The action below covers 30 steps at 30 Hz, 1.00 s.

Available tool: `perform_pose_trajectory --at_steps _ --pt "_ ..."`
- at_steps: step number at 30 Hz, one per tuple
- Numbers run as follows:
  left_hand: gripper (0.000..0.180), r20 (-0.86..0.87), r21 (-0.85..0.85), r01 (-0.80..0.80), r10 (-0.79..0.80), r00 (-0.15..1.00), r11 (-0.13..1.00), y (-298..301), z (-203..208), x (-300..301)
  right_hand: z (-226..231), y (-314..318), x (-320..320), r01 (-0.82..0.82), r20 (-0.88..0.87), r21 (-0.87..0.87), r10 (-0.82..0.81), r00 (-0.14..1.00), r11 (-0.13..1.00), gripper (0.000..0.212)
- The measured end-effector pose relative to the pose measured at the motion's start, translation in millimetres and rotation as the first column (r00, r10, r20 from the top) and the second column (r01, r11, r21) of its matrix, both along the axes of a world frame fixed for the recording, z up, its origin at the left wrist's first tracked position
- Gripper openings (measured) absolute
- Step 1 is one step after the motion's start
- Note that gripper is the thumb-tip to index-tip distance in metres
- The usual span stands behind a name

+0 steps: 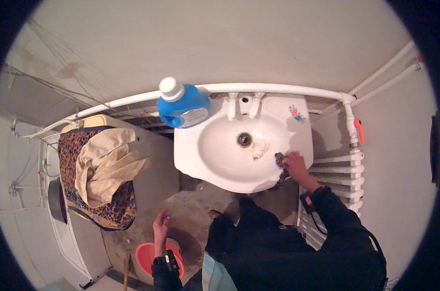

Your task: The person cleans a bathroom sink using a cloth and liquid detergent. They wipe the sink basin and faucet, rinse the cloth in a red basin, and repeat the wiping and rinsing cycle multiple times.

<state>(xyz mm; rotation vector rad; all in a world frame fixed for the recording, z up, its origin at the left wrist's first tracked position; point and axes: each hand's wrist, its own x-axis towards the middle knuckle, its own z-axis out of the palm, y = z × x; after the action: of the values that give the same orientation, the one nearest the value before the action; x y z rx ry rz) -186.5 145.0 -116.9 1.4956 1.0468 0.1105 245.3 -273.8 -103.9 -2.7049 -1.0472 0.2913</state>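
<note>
At the right front rim of the white washbasin [220, 178], my right hand [295, 165] is closed round a dark patterned cloth [280, 180]. One end of the cloth bunches inside the bowl, and the rest lies over the rim toward the front. Pale residue [261, 150] marks the bowl beside the drain [244, 140]. My left hand [162, 226] hangs low on the left with nothing in it, fingers loosely bent and apart. Below that hand, on the floor, is a red plastic basin [145, 257], partly hidden by my left forearm.
A blue detergent bottle [186, 106] with a white cap stands on the washbasin's back left corner. Two white taps [232, 107] are at the back. On the left, a beige cloth [106, 167] lies over a leopard-print cover [67, 145]. A white radiator [343, 169] flanks the right side.
</note>
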Motion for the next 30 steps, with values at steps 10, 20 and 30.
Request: perform_pose_trajectory --at_steps 10,20,30 --pt "0.034 -0.173 -0.177 0.079 -0.110 0.979 0.981 -26.4 7.1 -32.4 -25.3 -28.9 56.3 0.212 0.270 0.276 -0.288 0.919 0.937 0.027" --pt "0.050 -0.150 -0.223 0.007 -0.041 0.988 0.975 -25.8 -2.4 -75.9 -35.8 -31.7 -24.0 0.247 0.272 0.139 -0.277 0.922 0.959 0.046" --pt "0.047 -0.087 -0.395 -0.075 0.044 0.995 0.916 -67.2 5.8 -81.2 -44.5 30.2 150.3 0.274 0.288 0.322 -0.369 0.884 0.906 0.044"
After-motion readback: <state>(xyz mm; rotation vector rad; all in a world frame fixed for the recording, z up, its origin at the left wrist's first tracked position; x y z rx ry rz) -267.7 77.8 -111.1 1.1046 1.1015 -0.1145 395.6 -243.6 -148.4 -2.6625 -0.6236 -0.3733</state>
